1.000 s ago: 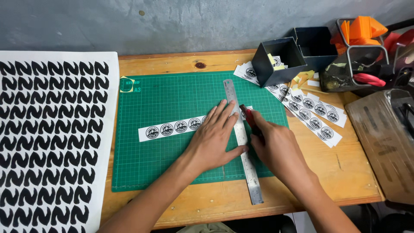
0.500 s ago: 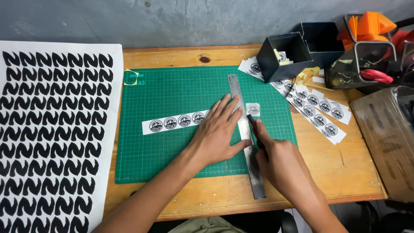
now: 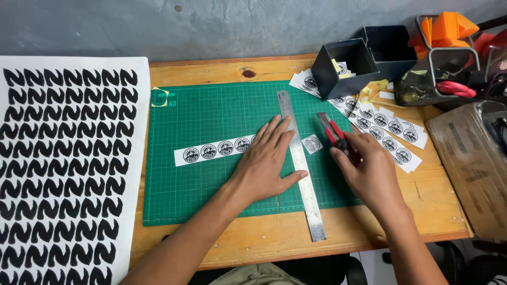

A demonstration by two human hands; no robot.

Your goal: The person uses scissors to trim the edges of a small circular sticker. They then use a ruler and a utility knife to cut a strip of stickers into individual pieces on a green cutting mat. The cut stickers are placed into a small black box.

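My left hand [image 3: 265, 161] lies flat, fingers spread, across the steel ruler [image 3: 300, 163] and the right end of a white strip of round black stickers [image 3: 214, 150] on the green cutting mat [image 3: 211, 116]. My right hand [image 3: 368, 171] grips a red-and-black utility knife [image 3: 334, 134], its blade end pointing away from me, just right of the ruler. One cut-off square sticker [image 3: 312, 143] lies loose on the mat between the ruler and the knife.
A large white sheet of black curved shapes [image 3: 63, 169] covers the left. More sticker strips [image 3: 388, 132] lie right of the mat. Two dark square bins [image 3: 346, 68] stand at the back right, beside a wire rack with orange parts [image 3: 449, 31]. A cardboard box [image 3: 470, 163] sits at far right.
My right hand drew the knife toward me along the ruler, then lifted it off to the right. A single sticker is now separated from the strip.
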